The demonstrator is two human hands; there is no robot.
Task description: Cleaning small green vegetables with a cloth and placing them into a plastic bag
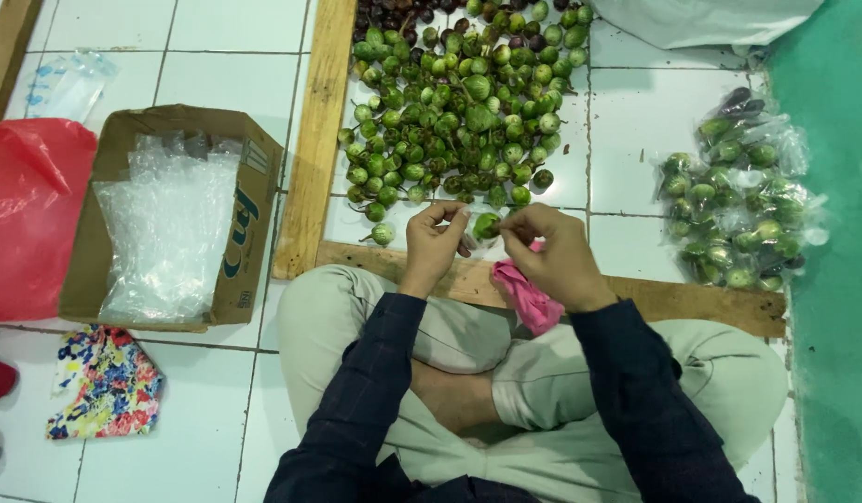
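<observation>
I'm looking at a produce-packing spot on a white tiled floor (217,438), likely home or small market. Heap of small green eggplants (459,112) inside a wooden frame (310,140) at top centre, filled clear bags (738,205) right, cardboard box of plastic bags (170,219) left.

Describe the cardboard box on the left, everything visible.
The cardboard box is brown corrugated card with blue print on one side. It lies on the white tiled floor, open side up, flaps spread. It is packed with clear plastic bags. A red plastic bag touches its left edge; neither hand touches it.
</observation>
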